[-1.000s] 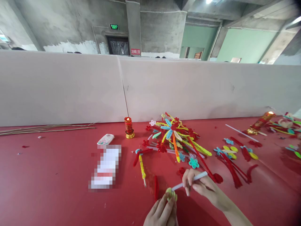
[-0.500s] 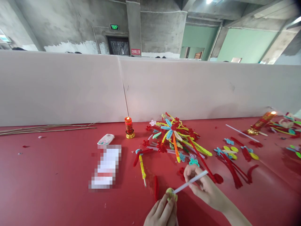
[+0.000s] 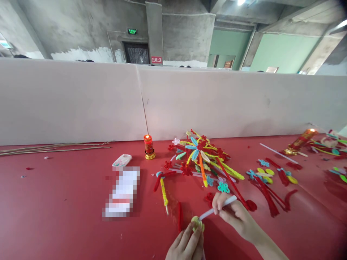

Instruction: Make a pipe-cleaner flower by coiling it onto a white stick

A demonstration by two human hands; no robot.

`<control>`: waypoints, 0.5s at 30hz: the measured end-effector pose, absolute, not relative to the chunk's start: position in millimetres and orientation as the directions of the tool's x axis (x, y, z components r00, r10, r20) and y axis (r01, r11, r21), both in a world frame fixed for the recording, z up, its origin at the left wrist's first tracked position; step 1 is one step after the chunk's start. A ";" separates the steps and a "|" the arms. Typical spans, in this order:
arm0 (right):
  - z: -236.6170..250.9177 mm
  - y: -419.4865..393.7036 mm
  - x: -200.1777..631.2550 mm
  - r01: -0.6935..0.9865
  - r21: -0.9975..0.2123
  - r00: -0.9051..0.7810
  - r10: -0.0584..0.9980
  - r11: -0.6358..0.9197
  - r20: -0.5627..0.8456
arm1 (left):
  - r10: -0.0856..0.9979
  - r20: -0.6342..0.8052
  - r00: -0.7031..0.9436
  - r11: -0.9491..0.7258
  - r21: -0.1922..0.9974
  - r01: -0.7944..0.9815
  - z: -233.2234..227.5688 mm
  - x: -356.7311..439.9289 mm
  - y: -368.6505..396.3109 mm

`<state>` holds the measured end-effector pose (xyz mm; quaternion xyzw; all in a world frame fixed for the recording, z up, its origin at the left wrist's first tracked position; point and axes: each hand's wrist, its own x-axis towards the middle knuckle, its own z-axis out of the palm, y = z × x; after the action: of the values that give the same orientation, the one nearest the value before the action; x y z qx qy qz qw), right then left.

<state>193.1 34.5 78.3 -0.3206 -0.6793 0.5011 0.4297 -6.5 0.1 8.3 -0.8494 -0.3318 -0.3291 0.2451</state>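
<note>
Right hand [image 3: 233, 215] lowered white stick [image 3: 217, 208]; left hand [image 3: 187, 243] cropped.

Left hand [image 3: 187, 243]: at the bottom edge, fingertips pinching a yellow-green coil [image 3: 197, 223] on the table.
Right hand [image 3: 234, 216]: fingers closed round a white stick [image 3: 217, 208], which slants down-left to meet the coil.
Table [image 3: 67, 224]: red cover, backed by a white partition [image 3: 81, 101].
Pile [image 3: 203, 157]: red, yellow, blue and orange craft stems heaped just beyond the right hand.
Candle [image 3: 148, 146]: red, lit, on a gold base, upright near the partition.
Second candle [image 3: 299, 141]: lying tilted at far right, flame showing.
Twigs [image 3: 54, 147]: thin bundle at far left.
White case [image 3: 121, 160]: left of the candle.
</note>
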 end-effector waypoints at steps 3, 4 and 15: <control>76.3 34.9 193.3 -0.065 -0.968 -0.446 0.861 0.241 0.244 | 0.390 0.771 0.504 -0.654 -0.154 0.741 3.7 -4.2 0.6; 76.5 35.1 193.0 -0.074 -0.970 -0.456 0.857 0.232 0.240 | 0.391 0.787 0.476 -0.651 -0.129 0.748 -1.3 -2.4 0.7; 86.3 33.8 190.2 0.181 -0.958 -0.339 0.928 0.224 0.153 | 0.407 0.736 0.542 -0.658 -0.176 0.732 -2.4 -4.0 -0.1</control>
<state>190.2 33.8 86.3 -0.4127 -0.6720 0.4667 0.4003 -4.0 -0.1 -2.4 -0.8446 -0.3371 -0.3399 0.2396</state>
